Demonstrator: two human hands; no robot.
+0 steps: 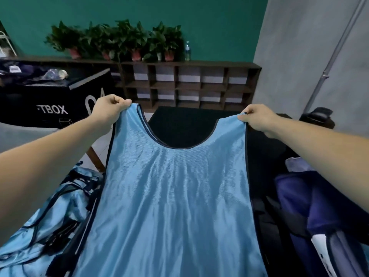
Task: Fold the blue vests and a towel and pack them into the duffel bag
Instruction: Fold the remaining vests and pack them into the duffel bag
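Both left grip (110, 108) and right grip (257, 118) pinch vest (175, 186); black table (189, 120), green wall (199, 21) behind.

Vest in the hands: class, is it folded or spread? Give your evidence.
Spread. The left hand and right hand each pinch a shoulder of the vest, which hangs flat and full-width.

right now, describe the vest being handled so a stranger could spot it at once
Start at the black table in front of the dark wooden cubby shelf. Hanging over it is a shiny light blue sleeveless vest with navy trim. Unlike the crumpled blue vests heaped at lower left, it is spread flat, its shoulder straps pinched by the left hand and right hand.
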